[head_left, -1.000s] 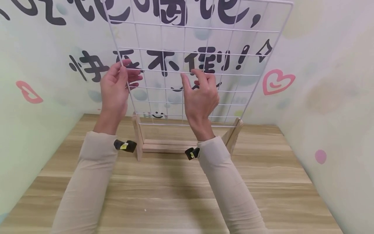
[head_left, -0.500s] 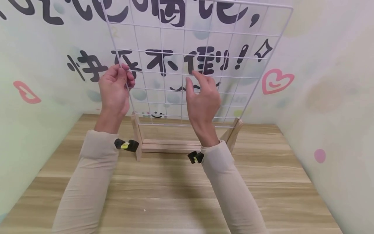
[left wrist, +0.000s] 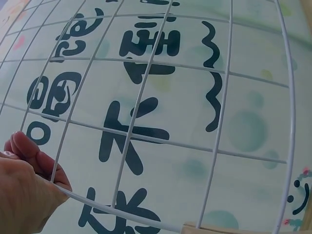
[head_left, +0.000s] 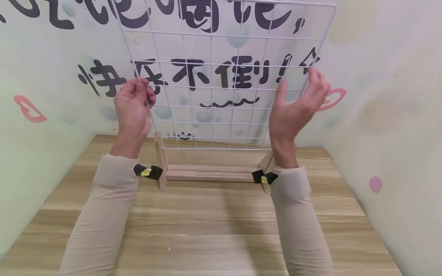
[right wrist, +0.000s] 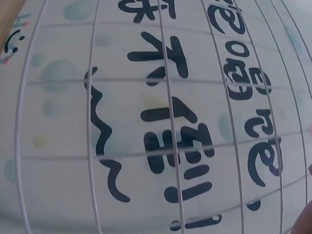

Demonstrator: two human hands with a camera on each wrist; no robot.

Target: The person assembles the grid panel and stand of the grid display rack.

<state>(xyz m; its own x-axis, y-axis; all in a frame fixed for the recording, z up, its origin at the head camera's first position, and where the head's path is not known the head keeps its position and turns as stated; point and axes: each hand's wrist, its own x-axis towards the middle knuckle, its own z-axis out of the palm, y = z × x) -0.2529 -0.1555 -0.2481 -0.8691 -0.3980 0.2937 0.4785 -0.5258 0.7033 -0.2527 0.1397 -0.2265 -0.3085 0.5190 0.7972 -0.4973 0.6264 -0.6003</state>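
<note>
A white wire grid panel [head_left: 221,64] stands upright between the side pieces of a pale wooden stand [head_left: 210,176]. My left hand [head_left: 132,107] pinches the panel's left edge wire between thumb and curled fingers; in the left wrist view that hand [left wrist: 24,187] is at the lower left, wrapped over the edge bar. My right hand [head_left: 293,111] is raised at the panel's right edge, thumb apart from its extended fingers, fingertips right at the edge wire. Only a bit of the right hand [right wrist: 303,217] shows in the right wrist view. The right wrist partly hides the stand's right side piece.
The stand rests on a wood-grain table [head_left: 193,218] with a small white speck [head_left: 169,248] on it. Behind the panel is a wall [head_left: 62,53] with large black lettering and coloured drawings. Another wall [head_left: 386,126] rises on the right.
My right hand has moved right, from the middle of the panel to its right edge. My left fingers have curled in around the left edge wire. The panel has shifted slightly left in view.
</note>
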